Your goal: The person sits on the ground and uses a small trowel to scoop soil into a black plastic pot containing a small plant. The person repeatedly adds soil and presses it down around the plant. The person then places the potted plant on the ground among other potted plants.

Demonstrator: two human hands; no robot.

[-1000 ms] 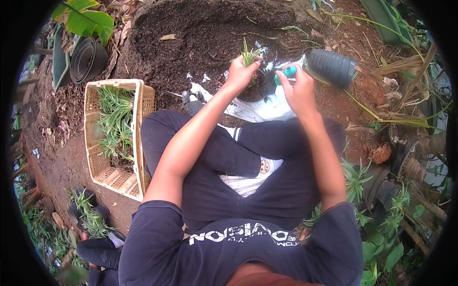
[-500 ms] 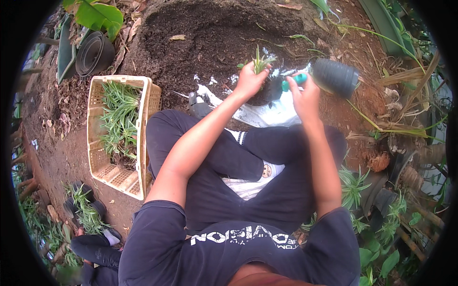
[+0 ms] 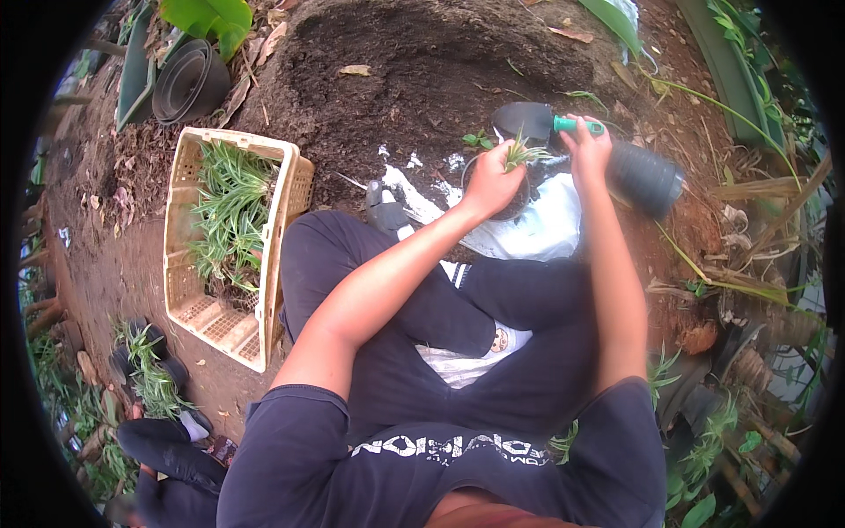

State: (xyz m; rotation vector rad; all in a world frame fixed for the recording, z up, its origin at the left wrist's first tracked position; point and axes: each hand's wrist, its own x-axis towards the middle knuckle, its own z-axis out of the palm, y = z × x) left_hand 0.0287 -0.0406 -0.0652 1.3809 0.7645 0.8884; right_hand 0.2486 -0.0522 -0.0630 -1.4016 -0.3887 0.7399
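Note:
My left hand [image 3: 495, 182] is closed round the base of a small spider plant [image 3: 526, 153] with green-and-white striped leaves. Just beneath that hand is a dark round pot, mostly hidden by my fingers and wrist. A hand trowel [image 3: 524, 118] with a dark blade and a teal handle is gripped in my right hand [image 3: 588, 151]. Its blade points left, over the heap of dark soil [image 3: 396, 79] and beyond the plant. Beside my right wrist lies a stack of black pots [image 3: 647, 179] on its side.
A cream plastic crate [image 3: 290, 211] of spider plants [image 3: 231, 211] stands to my left. White sheeting [image 3: 537, 224] lies before my crossed legs. Black pots [image 3: 189, 84] sit at the far left. Another person's leg [image 3: 167, 440] shows at the lower left, near potted plants [image 3: 151, 370].
My right hand has moved forward, and the trowel's blade has swung from pointing down near the pot to pointing left over the soil. My left hand still holds the spider plant. The view has shifted slightly.

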